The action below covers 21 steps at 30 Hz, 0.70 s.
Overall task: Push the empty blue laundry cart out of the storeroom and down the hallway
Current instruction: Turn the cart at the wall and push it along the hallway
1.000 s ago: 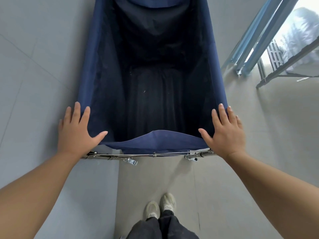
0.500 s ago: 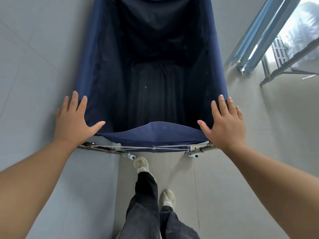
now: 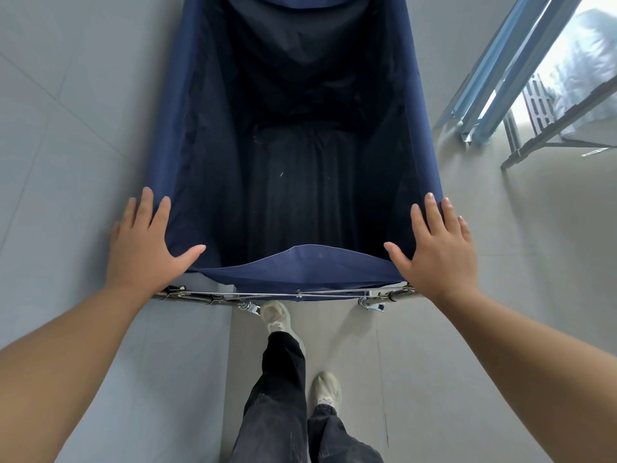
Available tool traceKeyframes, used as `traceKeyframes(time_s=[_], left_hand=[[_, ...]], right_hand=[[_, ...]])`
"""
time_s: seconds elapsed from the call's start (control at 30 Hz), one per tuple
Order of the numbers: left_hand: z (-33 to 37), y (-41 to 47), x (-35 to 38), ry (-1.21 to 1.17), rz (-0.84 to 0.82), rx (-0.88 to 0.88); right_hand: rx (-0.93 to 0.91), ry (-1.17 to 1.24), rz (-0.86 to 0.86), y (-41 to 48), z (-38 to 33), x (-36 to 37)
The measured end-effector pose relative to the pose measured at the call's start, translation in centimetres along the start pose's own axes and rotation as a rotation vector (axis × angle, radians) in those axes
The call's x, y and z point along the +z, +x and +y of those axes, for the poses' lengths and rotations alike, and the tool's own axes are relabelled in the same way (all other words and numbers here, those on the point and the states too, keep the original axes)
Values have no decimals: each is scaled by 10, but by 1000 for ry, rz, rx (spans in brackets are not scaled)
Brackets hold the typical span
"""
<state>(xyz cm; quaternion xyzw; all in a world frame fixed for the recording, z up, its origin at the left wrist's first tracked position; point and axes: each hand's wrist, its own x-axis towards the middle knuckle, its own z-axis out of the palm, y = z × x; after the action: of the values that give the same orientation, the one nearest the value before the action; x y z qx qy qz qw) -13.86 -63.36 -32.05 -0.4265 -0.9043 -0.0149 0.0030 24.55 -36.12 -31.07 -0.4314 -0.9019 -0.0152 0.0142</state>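
The blue laundry cart [image 3: 173, 128] fills the middle of the view, a deep navy fabric bag on a metal frame [image 3: 267, 294], with nothing inside. My left hand [image 3: 143, 245] presses flat on the cart's near left corner, fingers straight and thumb spread along the near rim. At the near right corner my right hand [image 3: 437, 248] presses the same way. Both arms are stretched forward.
Pale grey tiled floor [image 3: 66, 162] lies on both sides. At the upper right stand a blue-framed glass door [image 3: 494, 81] and a grey metal rack [image 3: 541, 142] in bright light. My legs in dark trousers and white shoes [image 3: 275, 315] are just behind the cart.
I have stepped forward, left foot now just behind the cart's frame. The cart has rolled on, and the door frame and rack have shifted in the view. Both hands stay flat on the corners.
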Motion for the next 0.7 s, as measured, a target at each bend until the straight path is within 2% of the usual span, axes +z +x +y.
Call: traceKeyframes(time_s=[0.7], left_hand=[[1,2,-3,-3,-24,-8]], right_hand=[[12,0,-33,1,-1,-2]])
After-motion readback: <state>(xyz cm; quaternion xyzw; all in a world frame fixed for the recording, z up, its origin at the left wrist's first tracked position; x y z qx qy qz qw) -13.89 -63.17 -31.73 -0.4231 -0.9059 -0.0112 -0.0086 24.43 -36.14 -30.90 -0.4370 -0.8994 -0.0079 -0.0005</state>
